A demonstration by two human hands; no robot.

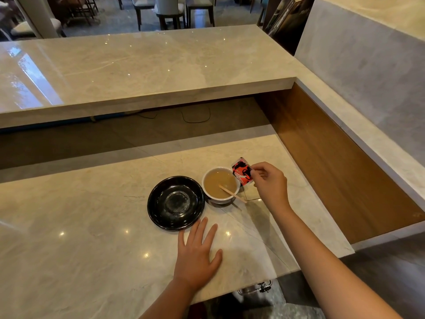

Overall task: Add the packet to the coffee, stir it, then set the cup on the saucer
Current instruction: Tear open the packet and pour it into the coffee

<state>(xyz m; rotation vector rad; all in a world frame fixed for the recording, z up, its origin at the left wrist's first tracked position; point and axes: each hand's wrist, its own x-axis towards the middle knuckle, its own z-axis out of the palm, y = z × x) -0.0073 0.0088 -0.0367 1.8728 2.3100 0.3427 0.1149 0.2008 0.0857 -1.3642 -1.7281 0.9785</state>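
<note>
Two hands are out: the left hand lies flat, fingers spread, near the counter edge. Beyond, the black saucer touches the cup of pale coffee holding a wooden stirrer. The right hand pinches a red-black packet at the cup's far rim.

Your counter lies bare left of the saucer; the cup touches its right rim, the raised ledge behind.

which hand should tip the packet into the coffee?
Right. The right hand already pinches the packet beside the cup; the left hand lies flat on the counter, near the saucer.
</note>
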